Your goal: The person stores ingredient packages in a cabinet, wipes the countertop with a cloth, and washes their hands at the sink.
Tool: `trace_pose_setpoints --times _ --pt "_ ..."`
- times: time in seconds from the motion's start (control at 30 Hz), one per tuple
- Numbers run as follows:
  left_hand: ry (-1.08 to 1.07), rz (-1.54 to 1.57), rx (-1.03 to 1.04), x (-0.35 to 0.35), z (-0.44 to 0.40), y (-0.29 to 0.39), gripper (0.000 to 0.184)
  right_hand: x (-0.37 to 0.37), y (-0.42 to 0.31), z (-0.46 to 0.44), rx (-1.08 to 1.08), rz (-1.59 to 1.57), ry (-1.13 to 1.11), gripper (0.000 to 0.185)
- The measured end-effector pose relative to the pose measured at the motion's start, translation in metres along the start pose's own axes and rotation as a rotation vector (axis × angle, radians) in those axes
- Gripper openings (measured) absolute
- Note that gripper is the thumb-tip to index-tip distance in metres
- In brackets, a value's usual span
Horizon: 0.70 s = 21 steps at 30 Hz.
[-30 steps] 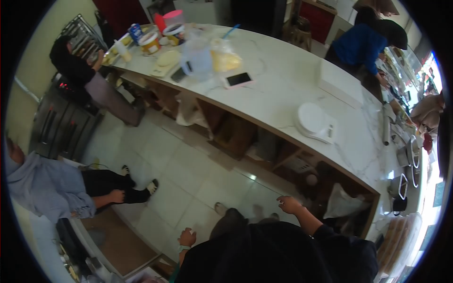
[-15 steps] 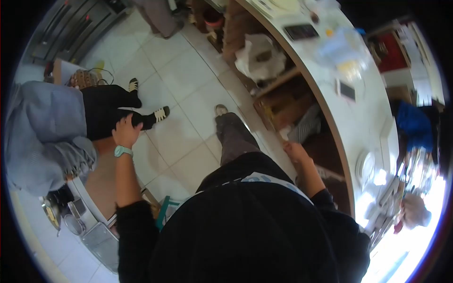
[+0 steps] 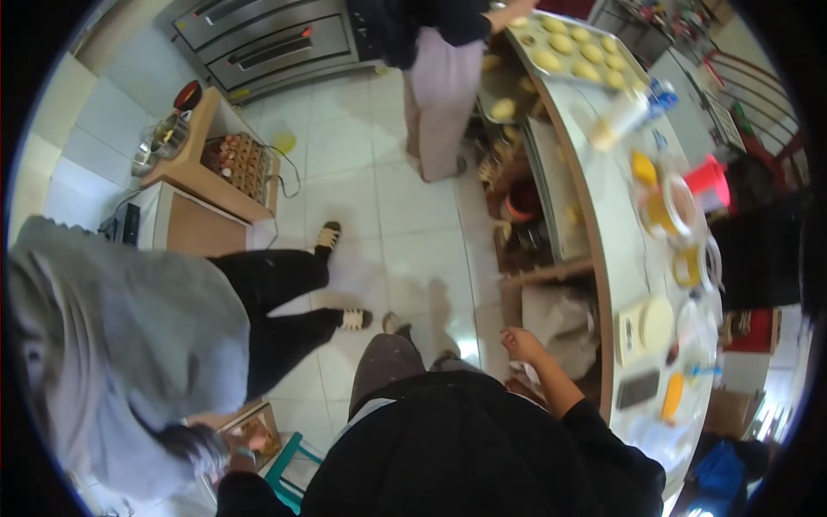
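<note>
My right hand [image 3: 523,346] hangs beside the open shelf under the counter, its fingers curled in and nothing visible in them. Close by it is a pale sack [image 3: 560,323] on the lower shelf. My left hand [image 3: 245,448] is low on the left, smeared by motion and partly covered, near the grey top [image 3: 164,319] of a person beside me. Whether its fingers are closed does not show. A green stool [image 3: 289,470] stands just right of that hand.
Along the curved counter [image 3: 616,258] are a kitchen scale [image 3: 644,330], tubs, a phone [image 3: 638,390] and a tray of dough pieces [image 3: 577,53]. Another person [image 3: 439,95] stands ahead by that tray. Egg cartons [image 3: 237,164] and an oven [image 3: 267,39] are at the back left.
I have walked forward along the counter; the oven, egg cartons and dough tray have come into view. My left hand has dropped back beside the grey-clad person; my right stays low by the shelf.
</note>
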State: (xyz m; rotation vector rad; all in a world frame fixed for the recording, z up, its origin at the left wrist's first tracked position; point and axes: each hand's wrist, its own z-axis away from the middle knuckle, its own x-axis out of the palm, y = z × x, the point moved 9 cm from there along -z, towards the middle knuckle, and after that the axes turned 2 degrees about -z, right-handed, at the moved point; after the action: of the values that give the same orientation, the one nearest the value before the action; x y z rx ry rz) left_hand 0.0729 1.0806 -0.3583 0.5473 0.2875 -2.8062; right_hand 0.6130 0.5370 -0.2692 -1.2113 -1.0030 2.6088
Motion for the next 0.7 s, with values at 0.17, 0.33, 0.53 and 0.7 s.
trace_pose_setpoints --times 0.17,0.33,0.53,0.7 --pt "0.057 0.437 -0.187 -0.159 -0.094 0.026 0.028 -0.035 -0.028 -0.105 0.009 0.136 -0.062 0.025" --pt "0.337 0.855 -0.052 -0.428 -0.167 0.058 0.028 -0.052 -0.021 -0.182 0.262 0.220 -0.269 0.023" --pt "0.473 1.053 0.106 -0.620 -0.210 0.048 0.028 -0.078 -0.094 -0.335 0.225 0.258 -0.346 0.026" --pt "0.395 1.146 0.001 -0.639 -0.248 0.012 0.027 -0.101 -0.183 -0.512 0.022 0.292 -0.331 0.027"
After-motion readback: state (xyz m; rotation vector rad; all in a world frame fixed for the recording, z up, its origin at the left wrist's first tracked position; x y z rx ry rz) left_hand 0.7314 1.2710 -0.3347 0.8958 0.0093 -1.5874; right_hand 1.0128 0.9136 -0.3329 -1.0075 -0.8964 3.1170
